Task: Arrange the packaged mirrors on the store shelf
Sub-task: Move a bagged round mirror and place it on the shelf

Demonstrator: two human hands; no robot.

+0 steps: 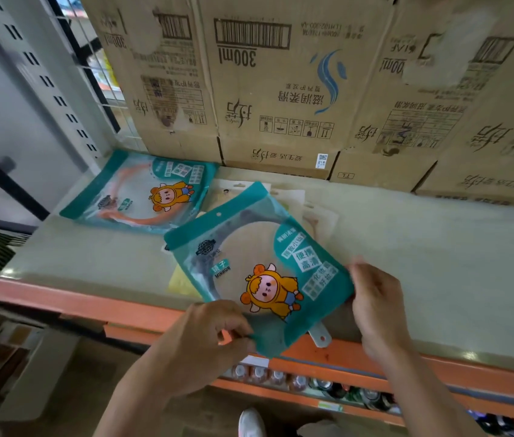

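A teal packaged mirror (259, 266) with a cartoon figure and a dark frame lies tilted at the shelf's front edge, its lower corner past the edge. My left hand (208, 339) pinches its bottom corner; my right hand (375, 298) grips its right edge. A second teal packaged mirror (142, 193) with an orange frame lies flat at the back left of the shelf (422, 263). Some pale flat packets (309, 209) lie underneath and behind the held one.
Cardboard boxes (281, 89) stacked along the back of the shelf. The shelf has an orange front rail (60, 301). Cans and bottles (328, 386) stand on the level below. A slotted upright (44, 80) and wire grid stand at the left.
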